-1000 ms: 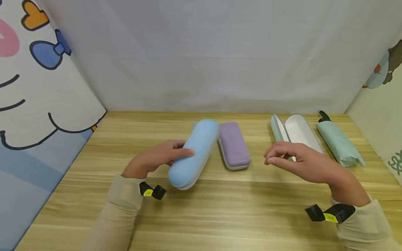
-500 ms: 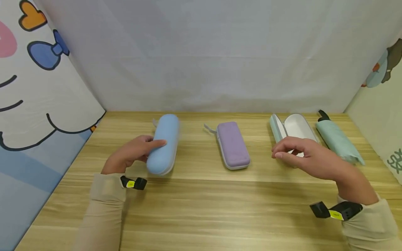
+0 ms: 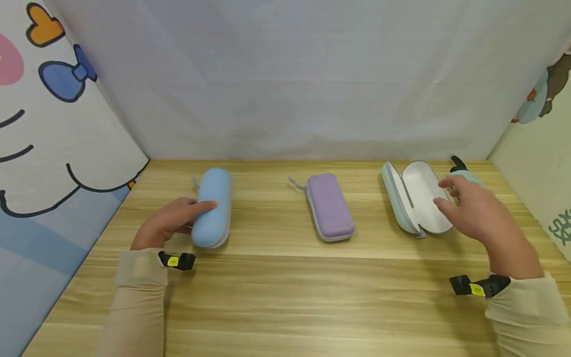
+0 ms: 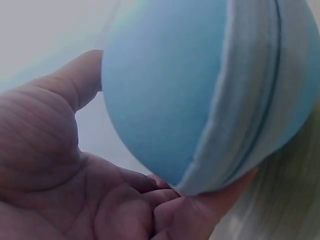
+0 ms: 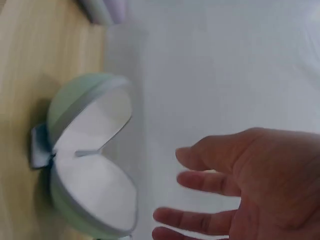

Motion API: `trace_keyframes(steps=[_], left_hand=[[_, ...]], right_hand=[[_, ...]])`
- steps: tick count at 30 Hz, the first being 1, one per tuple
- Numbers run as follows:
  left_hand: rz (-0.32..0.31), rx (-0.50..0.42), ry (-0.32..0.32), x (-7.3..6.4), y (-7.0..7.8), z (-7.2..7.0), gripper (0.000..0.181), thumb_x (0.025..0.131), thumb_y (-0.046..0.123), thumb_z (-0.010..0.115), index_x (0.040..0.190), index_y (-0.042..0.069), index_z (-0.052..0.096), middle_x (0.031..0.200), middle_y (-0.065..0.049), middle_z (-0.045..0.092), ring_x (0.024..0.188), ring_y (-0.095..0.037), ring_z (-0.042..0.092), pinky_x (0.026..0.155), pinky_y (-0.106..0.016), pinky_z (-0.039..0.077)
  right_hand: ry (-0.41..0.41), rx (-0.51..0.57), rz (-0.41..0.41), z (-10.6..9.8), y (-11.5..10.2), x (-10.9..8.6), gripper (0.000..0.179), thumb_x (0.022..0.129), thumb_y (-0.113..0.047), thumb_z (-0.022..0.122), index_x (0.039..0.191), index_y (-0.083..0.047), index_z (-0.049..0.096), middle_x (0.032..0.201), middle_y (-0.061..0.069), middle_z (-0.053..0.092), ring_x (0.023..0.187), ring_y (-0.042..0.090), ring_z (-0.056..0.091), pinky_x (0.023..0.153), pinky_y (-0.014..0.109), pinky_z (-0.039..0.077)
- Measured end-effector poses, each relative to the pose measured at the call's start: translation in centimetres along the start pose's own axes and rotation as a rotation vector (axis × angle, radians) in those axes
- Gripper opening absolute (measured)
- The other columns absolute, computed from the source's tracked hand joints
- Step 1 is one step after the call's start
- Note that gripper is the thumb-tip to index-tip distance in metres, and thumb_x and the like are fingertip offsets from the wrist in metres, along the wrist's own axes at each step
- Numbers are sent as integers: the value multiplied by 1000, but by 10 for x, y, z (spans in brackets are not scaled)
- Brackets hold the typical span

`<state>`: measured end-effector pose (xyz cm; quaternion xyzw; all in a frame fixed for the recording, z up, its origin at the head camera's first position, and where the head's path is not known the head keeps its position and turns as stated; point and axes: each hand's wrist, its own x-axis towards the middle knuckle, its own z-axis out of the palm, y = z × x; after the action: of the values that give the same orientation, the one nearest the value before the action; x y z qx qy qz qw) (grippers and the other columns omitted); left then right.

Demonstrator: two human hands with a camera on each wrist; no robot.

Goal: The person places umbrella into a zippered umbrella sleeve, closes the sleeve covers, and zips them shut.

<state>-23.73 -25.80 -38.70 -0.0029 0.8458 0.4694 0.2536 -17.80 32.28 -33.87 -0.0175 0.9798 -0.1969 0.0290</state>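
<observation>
My left hand [image 3: 171, 220] grips a light-blue, rounded zip-up glasses case [image 3: 215, 206] at the table's left, thumb on top and fingers underneath. In the left wrist view, the blue case [image 4: 165, 85] shows its end and pale zipper band, with fingers curled below it. Over on the right, my right hand [image 3: 484, 213] hovers with spread, relaxed fingers and nothing in them. It covers most of a mint folded umbrella [image 3: 466, 175], whose black handle sticks out behind. Just left of that hand lies a mint glasses case [image 3: 419, 186], unzipped, its white lining visible in the right wrist view too.
A closed purple zip case [image 3: 331, 206] with a grey pull strap lies mid-table. The wooden tabletop [image 3: 285, 307] ends at a pale cloth backdrop [image 3: 285, 99]. Printed cartoon panels [image 3: 67, 134] stand at the left side.
My left hand has carried the blue case leftward from beside the purple one and turned it straighter. The right hand has moved right, off the mint case to over the umbrella, its fingers loosening.
</observation>
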Motion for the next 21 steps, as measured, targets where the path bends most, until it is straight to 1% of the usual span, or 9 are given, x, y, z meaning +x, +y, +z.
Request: trace_keyframes(steps=[3, 6, 8, 12, 14, 16, 18, 21], left_hand=[[-15, 7, -4, -1, -2, -1, 86, 104, 53, 53, 151, -16, 31, 144, -32, 49, 120, -36, 61, 91, -43, 55], [-20, 7, -14, -1, -5, -2, 87, 104, 52, 52, 153, -17, 27, 146, -34, 46, 124, -40, 58, 94, -46, 54], [-22, 5, -19, 0, -5, -2, 87, 105, 51, 52, 153, -17, 25, 146, -34, 45, 125, -42, 57, 95, -48, 53], [-27, 15, -32, 0, -6, -1, 88, 104, 50, 53, 153, -17, 25, 145, -35, 46, 123, -41, 58, 95, -48, 54], [-31, 18, -39, 1, -6, -1, 88, 103, 51, 54, 152, -17, 26, 144, -34, 48, 122, -39, 59, 93, -46, 54], [-35, 26, -43, 2, -7, -1, 89, 103, 52, 56, 152, -17, 28, 143, -33, 50, 120, -37, 60, 91, -45, 55], [-37, 35, -42, 2, -8, -1, 89, 102, 53, 56, 152, -16, 29, 142, -32, 51, 120, -36, 61, 91, -45, 56], [-34, 67, -37, 2, -9, -1, 92, 102, 55, 57, 152, -17, 28, 142, -33, 51, 122, -39, 60, 92, -46, 56]], right_hand=[[-6, -6, 81, 5, 10, 4, 62, 105, -26, 54, 148, 11, 29, 127, 43, 49, 107, 57, 55, 79, 64, 48], [0, -2, 138, 12, 18, 9, 67, 102, -24, 56, 148, 13, 25, 119, 40, 51, 94, 52, 58, 69, 54, 49], [4, -3, 166, 15, 21, 10, 64, 101, -20, 56, 147, 14, 25, 115, 39, 52, 89, 51, 57, 64, 51, 49], [13, -2, 212, 20, 24, 13, 56, 98, -10, 54, 143, 15, 32, 108, 36, 54, 88, 50, 53, 62, 49, 48], [35, -7, 210, 21, 26, 13, 51, 95, -6, 53, 140, 15, 37, 101, 31, 56, 83, 46, 52, 59, 46, 47], [74, -5, 187, 22, 28, 13, 47, 92, -3, 52, 135, 16, 43, 99, 31, 58, 79, 43, 54, 56, 42, 45], [109, -4, 154, 21, 29, 12, 44, 91, -1, 51, 131, 16, 47, 102, 34, 61, 78, 42, 57, 54, 38, 45], [130, 26, 112, 17, 29, 10, 41, 91, -1, 51, 129, 17, 52, 107, 38, 63, 74, 37, 63, 52, 35, 46]])
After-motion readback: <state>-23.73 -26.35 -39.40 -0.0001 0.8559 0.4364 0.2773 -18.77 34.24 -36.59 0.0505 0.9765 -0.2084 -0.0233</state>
